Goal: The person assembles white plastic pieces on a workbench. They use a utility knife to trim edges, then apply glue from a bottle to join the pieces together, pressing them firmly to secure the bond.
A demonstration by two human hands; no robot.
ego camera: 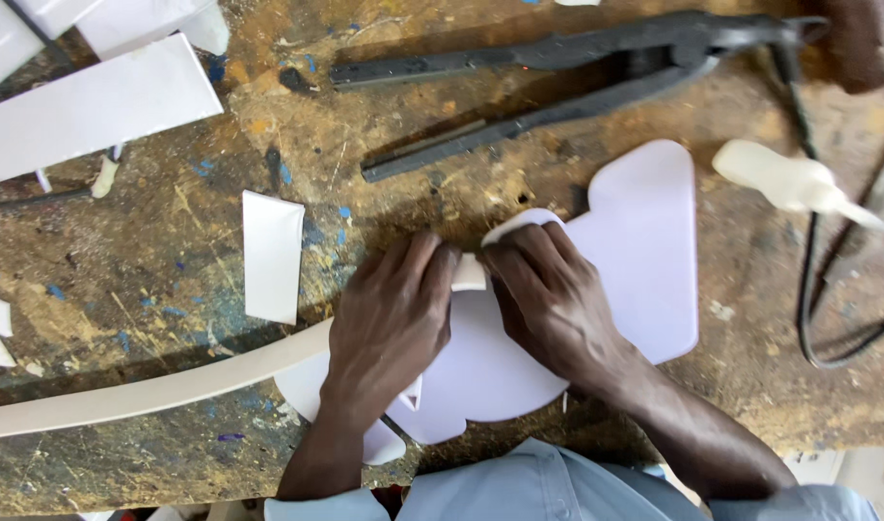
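Both hands, left hand and right hand, are pressing fingers down, bending a white strip along the white shaped sheet. Only the top edge is being wrapped; the rest is lying loose on the counter.

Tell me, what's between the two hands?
In the head view, a short stretch of white strip shows between the left hand and right hand, lying over the white cut-out sheet.

Both forearms reaching up from the tabletop's near edge, left hand palm down, fingers curled forward, right hand beside it, fingertips pressing down
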